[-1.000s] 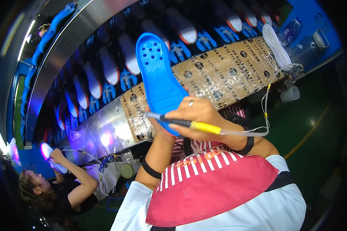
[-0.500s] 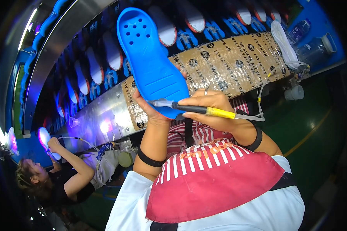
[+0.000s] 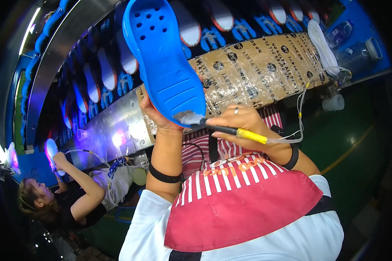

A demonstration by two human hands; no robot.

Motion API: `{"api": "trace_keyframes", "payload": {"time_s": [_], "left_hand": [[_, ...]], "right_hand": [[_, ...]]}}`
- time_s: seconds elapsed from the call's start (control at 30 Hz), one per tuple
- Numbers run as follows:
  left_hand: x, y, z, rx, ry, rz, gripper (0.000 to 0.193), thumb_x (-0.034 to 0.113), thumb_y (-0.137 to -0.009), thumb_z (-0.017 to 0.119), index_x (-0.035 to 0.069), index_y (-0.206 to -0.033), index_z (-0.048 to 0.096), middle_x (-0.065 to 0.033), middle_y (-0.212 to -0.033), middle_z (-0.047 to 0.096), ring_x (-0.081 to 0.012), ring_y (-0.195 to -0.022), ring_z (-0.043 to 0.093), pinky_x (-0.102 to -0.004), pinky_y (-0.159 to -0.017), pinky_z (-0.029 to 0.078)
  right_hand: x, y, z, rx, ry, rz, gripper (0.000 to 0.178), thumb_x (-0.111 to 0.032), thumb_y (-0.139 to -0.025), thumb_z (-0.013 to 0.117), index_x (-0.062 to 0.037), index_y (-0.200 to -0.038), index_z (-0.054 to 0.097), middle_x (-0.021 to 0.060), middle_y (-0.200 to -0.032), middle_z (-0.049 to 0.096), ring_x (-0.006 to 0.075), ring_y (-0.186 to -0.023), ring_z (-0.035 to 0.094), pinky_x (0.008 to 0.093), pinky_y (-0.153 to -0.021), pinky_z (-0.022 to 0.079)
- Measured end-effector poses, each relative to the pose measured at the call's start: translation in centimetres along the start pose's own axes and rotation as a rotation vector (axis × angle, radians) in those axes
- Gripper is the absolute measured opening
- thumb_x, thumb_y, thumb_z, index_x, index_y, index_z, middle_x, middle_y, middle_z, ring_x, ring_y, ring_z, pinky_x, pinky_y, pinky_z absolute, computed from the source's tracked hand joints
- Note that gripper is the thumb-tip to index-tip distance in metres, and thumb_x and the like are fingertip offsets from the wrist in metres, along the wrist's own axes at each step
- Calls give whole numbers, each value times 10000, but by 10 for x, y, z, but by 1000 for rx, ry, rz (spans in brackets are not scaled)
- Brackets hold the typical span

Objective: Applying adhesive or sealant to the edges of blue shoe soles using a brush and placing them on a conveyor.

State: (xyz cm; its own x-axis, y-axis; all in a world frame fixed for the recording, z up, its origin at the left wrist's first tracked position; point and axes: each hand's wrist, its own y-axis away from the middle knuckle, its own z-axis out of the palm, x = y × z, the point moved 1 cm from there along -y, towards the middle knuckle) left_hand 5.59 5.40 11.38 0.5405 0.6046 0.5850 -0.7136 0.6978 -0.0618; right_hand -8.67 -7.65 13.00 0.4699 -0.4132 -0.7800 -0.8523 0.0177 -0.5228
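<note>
Left hand [image 3: 160, 116] gripped a blue sole [image 3: 172, 69], right hand [image 3: 244, 119] gripped a brush [image 3: 222, 128], bristles [image 3: 187, 117] at the sole's heel [image 3: 185, 103]

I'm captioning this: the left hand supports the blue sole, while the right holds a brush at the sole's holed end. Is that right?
Not quite: the head view shows the brush at the opposite end of the blue sole, away from the round holes. The left hand supports the sole; the right hand holds the brush.

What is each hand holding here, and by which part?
The left hand holds the blue sole by its lower end, opposite the holes; the right hand holds the brush by its black handle.
</note>
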Motion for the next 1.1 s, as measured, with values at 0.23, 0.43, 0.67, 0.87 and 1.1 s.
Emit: {"api": "trace_keyframes", "payload": {"time_s": [0.23,0.43,0.67,0.87,1.1], "left_hand": [[9,0,-8,-142,68,-37,1033,659,-646,612,26,-1380,253,-279,-1262,421,-472,-1087,490,-562,-832,484],[11,-6,-9,-206,-67,-51,1049,635,-652,638,0,-1382,232,-313,-1258,409,-489,-1071,495,-581,-838,470],[15,-6,-41,-62,-180,-198,952,629,-716,538,-13,-1364,269,-336,-1212,453,-456,-1007,553,-531,-864,475],[14,-8,-18,-51,-75,-438,541,358,-860,473,-27,-1239,469,-178,-1142,579,-257,-981,600,-368,-856,495],[12,-14,-11,26,-282,-696,531,377,-838,544,-3,-1208,525,-177,-1074,615,-227,-902,630,-341,-790,524]], "right_hand": [[-9,-9,-19,-187,-316,154,297,-58,-664,770,-22,-947,689,90,-628,612,166,-553,538,280,-529,399],[5,-3,-9,-147,-106,29,274,-74,-689,753,-25,-950,682,100,-667,634,197,-554,563,299,-570,432],[1,-4,-16,-290,-235,-14,267,-132,-704,745,-67,-955,685,96,-748,651,226,-620,560,317,-592,456],[4,2,-6,-317,-81,-123,300,-70,-656,758,-89,-946,682,86,-725,631,224,-598,566,310,-576,464],[-4,0,-2,-172,-15,-118,259,-63,-647,753,-87,-895,681,59,-704,628,194,-612,577,302,-572,474]]}}
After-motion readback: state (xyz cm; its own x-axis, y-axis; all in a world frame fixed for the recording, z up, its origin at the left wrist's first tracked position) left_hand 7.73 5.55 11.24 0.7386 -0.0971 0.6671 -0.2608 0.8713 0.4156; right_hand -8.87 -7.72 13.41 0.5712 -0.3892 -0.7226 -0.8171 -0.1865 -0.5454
